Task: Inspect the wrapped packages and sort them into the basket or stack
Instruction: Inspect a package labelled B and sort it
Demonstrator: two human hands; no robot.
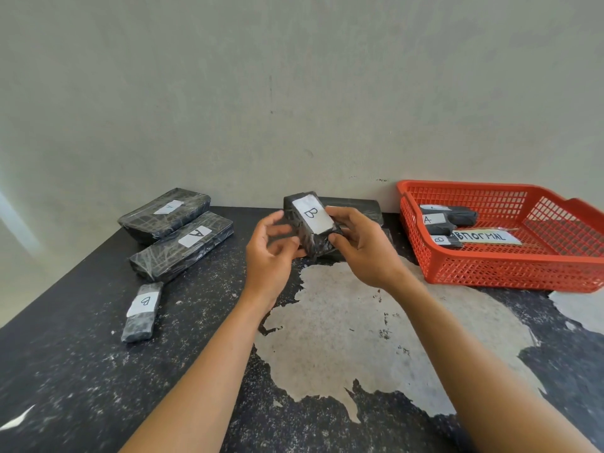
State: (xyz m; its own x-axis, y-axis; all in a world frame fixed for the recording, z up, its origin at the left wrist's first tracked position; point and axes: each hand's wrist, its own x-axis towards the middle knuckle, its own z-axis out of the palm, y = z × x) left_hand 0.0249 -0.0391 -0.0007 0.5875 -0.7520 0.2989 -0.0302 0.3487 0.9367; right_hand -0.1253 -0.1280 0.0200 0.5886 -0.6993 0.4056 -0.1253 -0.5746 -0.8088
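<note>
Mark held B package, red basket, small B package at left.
held B package (312,215), head view, white label.
red basket (510,274), head view, front wall.
small B package (144,304), head view, white label.

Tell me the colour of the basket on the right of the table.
The basket is orange-red plastic with open lattice walls, best seen in the head view.

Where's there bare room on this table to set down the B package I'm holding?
The worn grey patch below the held B package, between the small B package and the basket, is bare. So is the near left table. Crowded: the two big packages at back left, and the basket's left end.
</note>
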